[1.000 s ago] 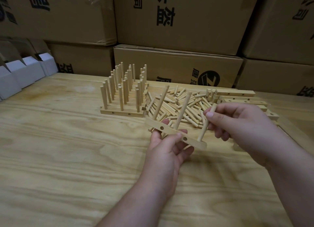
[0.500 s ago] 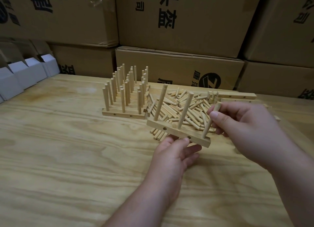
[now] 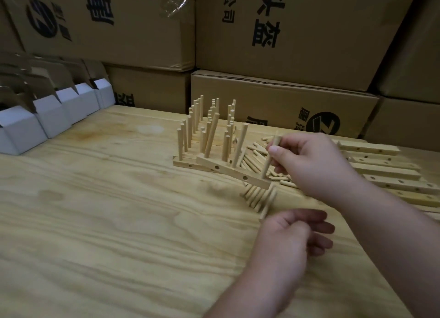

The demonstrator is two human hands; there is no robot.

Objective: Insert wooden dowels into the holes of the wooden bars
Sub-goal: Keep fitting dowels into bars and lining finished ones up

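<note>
A wooden bar [image 3: 234,173] with side holes carries three upright dowels and tilts down to the right, its left end by the finished stack. My right hand [image 3: 316,165] pinches the top of the rightmost dowel [image 3: 268,161], which stands in the bar's right end. Lower down, my left hand [image 3: 290,239] hovers over the table with loosely curled fingers; it is off the bar and holds nothing. Loose dowels [image 3: 256,196] lie in a pile between and behind my hands. The finished bars [image 3: 185,163], full of upright dowels, stand behind the held bar.
Several empty bars [image 3: 383,166] with holes lie at the right, partly behind my right arm. Small white cartons [image 3: 52,117] stand in a row at the left table edge. Large cardboard boxes [image 3: 281,98] wall off the back of the plywood table [image 3: 119,222].
My left hand has let go of the bar and dropped toward me. My right hand, still gripping the third dowel, has carried the bar left toward the finished stack.
</note>
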